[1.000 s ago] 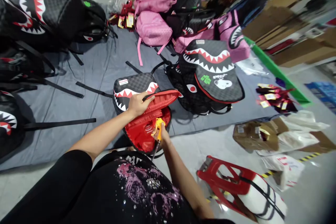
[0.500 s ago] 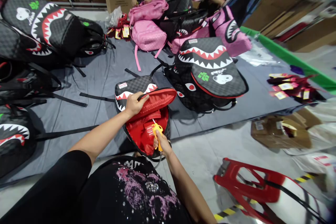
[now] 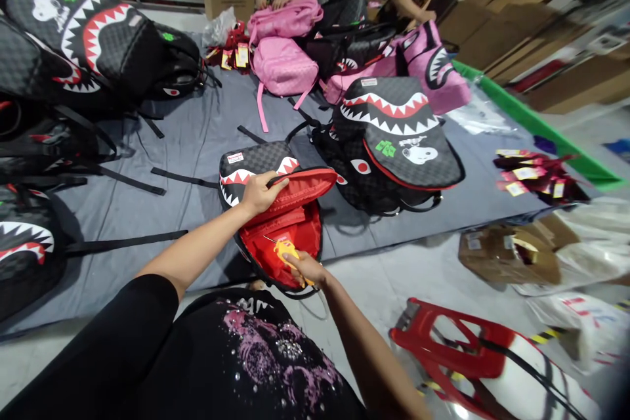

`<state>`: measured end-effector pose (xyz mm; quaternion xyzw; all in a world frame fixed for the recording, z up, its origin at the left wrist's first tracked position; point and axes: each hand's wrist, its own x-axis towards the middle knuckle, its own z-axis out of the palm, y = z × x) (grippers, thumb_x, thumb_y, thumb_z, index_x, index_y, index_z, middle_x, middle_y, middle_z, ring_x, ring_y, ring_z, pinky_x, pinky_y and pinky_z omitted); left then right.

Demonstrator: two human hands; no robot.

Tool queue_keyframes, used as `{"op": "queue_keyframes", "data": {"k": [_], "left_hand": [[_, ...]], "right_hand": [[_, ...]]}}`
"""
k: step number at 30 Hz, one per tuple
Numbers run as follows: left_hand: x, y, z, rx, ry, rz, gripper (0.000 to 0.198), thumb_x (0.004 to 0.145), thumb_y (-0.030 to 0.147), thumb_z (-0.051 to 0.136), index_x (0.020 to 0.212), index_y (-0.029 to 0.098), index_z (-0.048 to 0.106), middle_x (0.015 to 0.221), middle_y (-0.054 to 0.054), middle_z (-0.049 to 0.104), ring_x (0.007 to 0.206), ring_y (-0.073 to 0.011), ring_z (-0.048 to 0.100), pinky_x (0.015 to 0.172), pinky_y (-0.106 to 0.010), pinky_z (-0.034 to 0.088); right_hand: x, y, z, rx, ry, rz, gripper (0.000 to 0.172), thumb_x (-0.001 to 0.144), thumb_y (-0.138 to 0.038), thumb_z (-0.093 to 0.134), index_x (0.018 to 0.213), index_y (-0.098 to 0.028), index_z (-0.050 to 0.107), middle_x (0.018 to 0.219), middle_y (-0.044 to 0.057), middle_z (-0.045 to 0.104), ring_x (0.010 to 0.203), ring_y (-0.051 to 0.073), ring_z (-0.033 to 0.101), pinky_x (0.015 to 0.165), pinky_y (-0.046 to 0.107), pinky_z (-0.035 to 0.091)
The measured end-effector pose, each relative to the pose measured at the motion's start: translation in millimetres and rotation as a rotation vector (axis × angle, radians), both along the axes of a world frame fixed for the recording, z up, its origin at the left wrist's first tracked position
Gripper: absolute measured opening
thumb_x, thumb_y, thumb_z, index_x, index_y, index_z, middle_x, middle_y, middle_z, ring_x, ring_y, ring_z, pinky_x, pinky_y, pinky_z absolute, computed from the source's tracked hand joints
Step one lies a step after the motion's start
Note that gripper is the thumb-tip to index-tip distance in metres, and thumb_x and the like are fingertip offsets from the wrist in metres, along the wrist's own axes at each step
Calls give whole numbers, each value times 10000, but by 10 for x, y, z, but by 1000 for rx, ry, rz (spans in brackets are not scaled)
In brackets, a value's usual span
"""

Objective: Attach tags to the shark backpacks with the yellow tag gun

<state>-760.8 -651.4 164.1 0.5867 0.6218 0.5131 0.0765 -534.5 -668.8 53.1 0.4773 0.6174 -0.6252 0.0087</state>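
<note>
Shark-mouth backpack (image 3: 256,161), flap (image 3: 300,185) in left hand (image 3: 256,193), yellow-handled tool (image 3: 285,251) in right hand (image 3: 305,269) over its red interior (image 3: 295,224).

Almost nothing here can be read.
The white-and-red patch (image 3: 235,158) on the open backpack (image 3: 263,159), a like patch on the shark bag (image 3: 368,82) at centre right, and the yellow tags (image 3: 241,54) at upper centre are too small. The shirt print (image 3: 245,305) at the bottom shows only a partial "M".
</note>
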Motion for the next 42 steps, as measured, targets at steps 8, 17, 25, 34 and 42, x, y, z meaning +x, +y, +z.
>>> {"op": "queue_keyframes", "data": {"k": [8,17,25,34,42], "left_hand": [[-9,-57,-37,12,1,-31,341,896,456,564,720,181,661,605,10,604,558,-113,522,567,-236,350],[-55,-99,-91,-14,-25,-1,305,894,428,594,753,177,693,627,-2,637,574,-122,548,577,-240,338],[33,-252,-69,-89,78,-39,338,904,473,569,783,179,681,670,-14,661,615,-141,590,596,-245,358],[321,-1125,-343,-522,286,-598,553,753,545,705,1206,235,638,1153,-105,669,1069,-292,629,913,-402,491],[-385,-1212,-1250,-643,-687,283,1029,719,540,739,1514,148,216,1581,-199,283,1466,-339,272,1196,-471,272]], "right_hand": [[51,734,709,403,-635,228,338,860,-403,642,1021,-105,645,803,112,687,690,188,650,563,236,423],[32,779,1280,231,-884,579,332,883,-398,596,1091,-140,613,552,6,600,375,144,521,468,262,403],[429,583,1293,150,-722,381,183,885,-351,577,915,-171,583,459,-60,480,328,98,432,388,208,332],[1371,13,551,-57,-348,-158,466,788,-648,544,862,-189,509,474,-32,509,363,133,512,372,209,362],[1783,-241,-87,-209,146,-868,540,629,-501,747,1038,-210,546,658,-19,606,641,178,664,698,319,544]]}}
